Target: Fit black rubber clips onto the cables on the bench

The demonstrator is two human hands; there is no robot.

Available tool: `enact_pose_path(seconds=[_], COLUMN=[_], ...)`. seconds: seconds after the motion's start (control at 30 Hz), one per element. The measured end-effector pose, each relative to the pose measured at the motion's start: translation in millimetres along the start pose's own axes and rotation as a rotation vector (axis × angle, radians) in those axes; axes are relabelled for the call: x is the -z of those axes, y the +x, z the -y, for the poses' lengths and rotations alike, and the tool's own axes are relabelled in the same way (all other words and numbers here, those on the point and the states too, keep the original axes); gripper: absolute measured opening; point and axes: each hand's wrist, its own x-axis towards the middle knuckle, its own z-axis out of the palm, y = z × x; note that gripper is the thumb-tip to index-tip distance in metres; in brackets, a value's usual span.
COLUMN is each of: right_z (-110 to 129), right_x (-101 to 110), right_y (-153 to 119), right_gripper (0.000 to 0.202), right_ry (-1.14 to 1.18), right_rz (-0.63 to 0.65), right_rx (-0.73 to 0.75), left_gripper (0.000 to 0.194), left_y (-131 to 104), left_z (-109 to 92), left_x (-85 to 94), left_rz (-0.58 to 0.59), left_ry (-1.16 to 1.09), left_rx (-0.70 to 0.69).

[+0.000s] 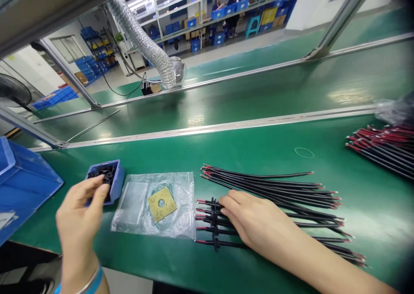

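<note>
Glossy green tabletop point(246, 149): right hand point(257, 218) touches slim black cables point(261, 185).

The cables point(258, 183) look like smooth black plastic; the bag point(131, 201) is clear, wrinkled plastic; the tabletop point(155, 156) is glossy, the far duct point(145, 39) crinkled metallic foil.

Your right hand point(252, 216) hides stretches of the black cables point(268, 189), your left hand point(80, 210) part of the small bin point(118, 181), and the blue crate point(39, 173) is cropped.
</note>
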Motion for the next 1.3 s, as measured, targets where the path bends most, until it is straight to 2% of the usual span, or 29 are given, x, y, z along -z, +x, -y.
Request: enact_pose_path(seconds=[0.03,0.07,0.13,0.2,0.27,0.43,0.57,0.77,0.9,0.97,1.03,1.07,1.1,1.13,1.2,1.23,1.27,1.3], right_z=[1.3,3.0,5.4,4.3,-1.7,-28.1,-37.3,-33.5,-33.4,-33.0,-31.4,-30.0,-28.3,-26.4,-22.4,-20.5,-18.9,-17.5], right_x=[-3.8,-6.6,-8.8,-7.2,-3.5,0.0,-5.3,-9.7,-8.4,-7.1,-5.9,-5.5,-5.2,-4.9,-4.3,-3.9,-3.4,-2.8], right_y=[0.5,0.8,0.5,0.0,0.6,7.9,13.4,14.4,13.3,12.6,12.0,11.8,11.8,11.9,12.3,12.4,12.3,12.1], right_gripper=[0.016,0.016,0.015,0.014,0.015,0.021,0.015,0.013,0.019,0.020,0.022,0.022,0.021,0.020,0.017,0.017,0.016,0.016], right_ry=[0.001,0.004,0.020,0.049,0.086,-0.007,-0.060,-0.086,-0.088,-0.079,-0.046,-0.023,0.003,0.028,0.065,0.075,0.080,0.080], right_rz=[0.029,0.042,0.046,0.052,0.070,0.062,0.086,0.063,-0.001,-0.051,-0.132,-0.182,-0.232,-0.277,-0.334,-0.352,-0.365,-0.376], right_rx=[-0.018,-0.029,-0.031,-0.025,-0.034,-0.159,-0.183,-0.174,-0.148,-0.149,-0.147,-0.141,-0.133,-0.119,-0.079,-0.056,-0.034,-0.019], left_gripper=[0.030,0.031,0.035,0.040,0.038,0.024,0.015,0.031,0.028,0.027,0.026,0.025,0.024,0.023,0.022,0.020,0.016,0.013], left_y=[13.9,26.5,46.0,57.2,61.4,60.1,60.4,66.0,64.6,55.4,38.1,26.9,14.6,1.8,-22.2,-32.1,-40.1,-46.1], left_z=[10.3,19.0,31.9,39.6,43.7,47.1,44.5,46.4,48.2,37.9,19.9,9.4,-1.1,-10.8,-26.1,-31.2,-34.7,-36.7], left_x=[5.2,9.0,12.7,12.2,9.6,1.5,-4.4,-4.7,3.0,6.9,6.9,4.5,0.3,-5.5,-20.7,-29.0,-37.1,-44.5], left_rz=[-0.022,0.011,0.186,0.330,0.349,0.247,0.188,0.098,-0.111,-0.236,-0.272,-0.215,-0.109,0.032,0.413,0.557,0.647,0.679], left_ry=[0.153,0.288,0.487,0.559,0.563,0.497,0.321,0.034,-0.023,-0.087,-0.256,-0.361,-0.461,-0.538,-0.598,-0.584,-0.532,-0.457], left_rx=[-0.006,-0.007,0.038,0.095,0.131,0.187,0.260,0.343,0.332,0.293,0.264,0.261,0.278,0.294,0.327,0.303,0.229,0.111])
